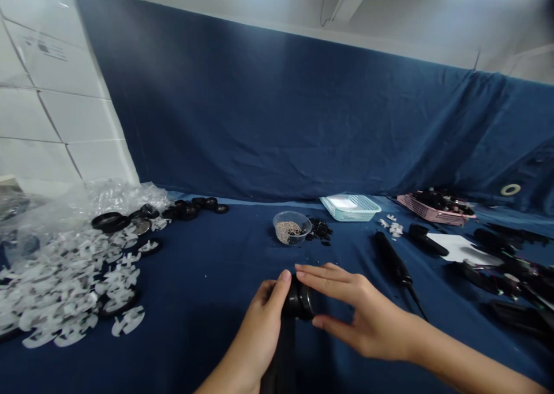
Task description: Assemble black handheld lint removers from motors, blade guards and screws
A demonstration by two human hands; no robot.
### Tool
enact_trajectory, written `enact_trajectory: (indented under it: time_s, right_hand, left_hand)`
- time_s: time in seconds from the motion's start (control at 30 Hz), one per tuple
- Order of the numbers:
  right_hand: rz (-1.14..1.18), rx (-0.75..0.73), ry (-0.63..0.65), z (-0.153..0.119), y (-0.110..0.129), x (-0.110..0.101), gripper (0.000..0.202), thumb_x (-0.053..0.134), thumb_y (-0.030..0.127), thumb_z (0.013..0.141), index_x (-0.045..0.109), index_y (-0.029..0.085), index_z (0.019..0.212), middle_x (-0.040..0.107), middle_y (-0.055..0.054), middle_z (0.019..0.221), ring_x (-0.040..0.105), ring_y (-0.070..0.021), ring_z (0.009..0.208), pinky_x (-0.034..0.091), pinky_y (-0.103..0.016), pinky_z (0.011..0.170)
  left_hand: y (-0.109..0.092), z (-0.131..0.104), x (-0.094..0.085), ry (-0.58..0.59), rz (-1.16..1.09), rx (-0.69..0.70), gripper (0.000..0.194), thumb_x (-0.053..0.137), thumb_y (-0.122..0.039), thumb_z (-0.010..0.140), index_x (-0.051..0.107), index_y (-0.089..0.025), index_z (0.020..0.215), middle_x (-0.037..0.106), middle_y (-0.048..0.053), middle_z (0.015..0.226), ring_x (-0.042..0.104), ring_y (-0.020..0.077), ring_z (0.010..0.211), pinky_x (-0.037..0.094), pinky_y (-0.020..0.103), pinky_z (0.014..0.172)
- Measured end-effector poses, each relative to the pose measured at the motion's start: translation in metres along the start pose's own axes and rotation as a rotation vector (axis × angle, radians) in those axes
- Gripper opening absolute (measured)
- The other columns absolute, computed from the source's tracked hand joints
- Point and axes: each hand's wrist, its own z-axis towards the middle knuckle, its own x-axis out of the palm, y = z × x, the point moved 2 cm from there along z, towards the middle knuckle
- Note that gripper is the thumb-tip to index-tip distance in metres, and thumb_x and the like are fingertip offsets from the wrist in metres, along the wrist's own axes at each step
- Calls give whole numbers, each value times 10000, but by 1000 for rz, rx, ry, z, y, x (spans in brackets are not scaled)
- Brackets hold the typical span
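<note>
A black plastic part with a round, ridged head [298, 299] and a long, dark shaft [282, 353] is between my hands near the bottom middle. My left hand [262, 325] is wrapped around it from the left, with the thumb along the head. From the other side my right hand [352, 307] grips the round end, fingertips on top and thumb below. The palms hide part of the piece. Beyond the hands stands a clear round tub [292, 228] of small screws, beside a heap of small black bits [319, 231].
White plastic pieces [64, 284] pile up at left, with black rings [110, 222] and clear plastic bags [116, 195] behind. On the right lie a corded black electric screwdriver [392, 258], a light-blue basket [352, 214], a pink basket [433, 214] and black parts with wires [511, 278].
</note>
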Motion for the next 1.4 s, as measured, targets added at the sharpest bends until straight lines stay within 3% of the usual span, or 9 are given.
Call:
enact_trajectory:
  time_s: [0.13,0.27,0.37,0.47,0.6,0.8,1.1,1.23,1.4]
  right_hand:
    - [466,141,-272,-10,-14,22,875,758,324,770,241,363,1474,227,-43,1550,262,-241,1405,252,-464,1140]
    - [1072,333,-410,-22,-27,59,974,810,503,659,287,319,1459,443,-115,1417,650,-219,959,533,-383,856]
    - [1272,455,-528,-30,-28,74,781,821,451,646,499,223,1319,638,-104,1158,657,-180,721,543,-347,761]
    - [1283,456,-825,-38,-29,70,659,848,339,598,580,201,1184,652,-74,1138,592,-249,1081,420,-354,990]
    - [1212,497,-931,-49,-42,53,653,838,275,586,546,226,1169,656,-53,1110,603,-246,1049,435,-375,946]
    - [1062,535,-1045,-62,-61,22,493,671,551,741,546,222,1086,675,-31,929,649,-214,855,484,-341,815]
    - [411,628,-1041,-78,-39,-2,358,406,550,946,581,252,1041,638,13,888,594,-114,745,482,-160,693]
    - [-53,489,-963,-82,-31,2,266,394,409,986,505,290,1196,623,-11,1085,621,-127,959,502,-171,780]
    - [-416,162,-999,-72,-20,5,386,385,477,976,430,237,1275,517,-106,1237,581,-210,1080,536,-320,839]
  left_hand:
    - [1,-1,7,83,-149,-252,664,494,-772,723,661,-184,981,712,51,717,649,194,608,508,303,639]
    - [14,7,32,286,-146,-465,912,257,-911,652,677,-133,873,681,88,603,626,211,475,492,316,490]
    - [21,23,49,272,98,-173,859,174,-825,777,680,-145,914,709,88,658,670,228,593,527,336,593]
    - [16,38,57,180,467,235,717,215,-680,889,701,-156,833,719,102,728,675,255,761,515,355,742]
    - [-5,55,61,170,624,416,491,454,-593,857,650,-205,1084,690,98,996,639,277,904,481,418,863]
    - [-30,59,91,687,822,629,553,631,-249,816,484,-358,1338,538,27,1336,542,231,1165,475,367,954]
    - [-49,39,103,611,885,797,596,725,-156,706,553,-351,1242,637,-21,1121,621,189,1000,503,274,918]
    - [-55,36,95,548,792,703,533,792,-347,646,598,-284,1139,692,13,1064,640,242,976,526,298,857]
    - [-46,38,87,690,600,351,473,720,-509,692,573,-209,1027,676,18,804,644,202,771,518,272,678]
